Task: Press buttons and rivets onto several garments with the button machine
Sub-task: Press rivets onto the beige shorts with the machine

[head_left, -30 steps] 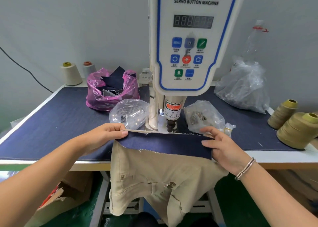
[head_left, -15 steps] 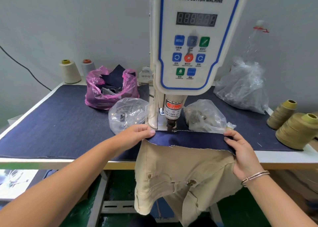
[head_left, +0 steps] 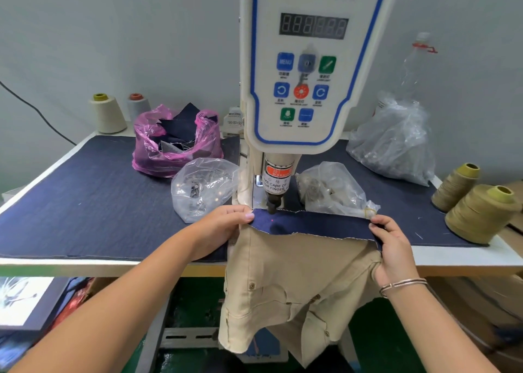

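Our left hand (head_left: 223, 225) pinched the left end of the navy strip (head_left: 314, 225) and our right hand (head_left: 392, 248) pinched its right end, stretching it flat over the khaki garment (head_left: 288, 276). Since half a second before, we had pushed the strip further in, so its far edge now sat beneath the button machine (head_left: 308, 69) punch (head_left: 272, 204), a red dot (head_left: 272, 219) glowing on the cloth. Clear bags (head_left: 203, 187) flanked it on the table (head_left: 93, 197).

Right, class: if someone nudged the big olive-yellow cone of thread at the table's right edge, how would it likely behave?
The big olive-yellow cone of thread lies tilted near the white table edge, so a nudge would probably roll it in a curve, perhaps off the edge. Its thick winding suggests it is fairly heavy for its size. The wound thread looks grippy, unlikely to slide.
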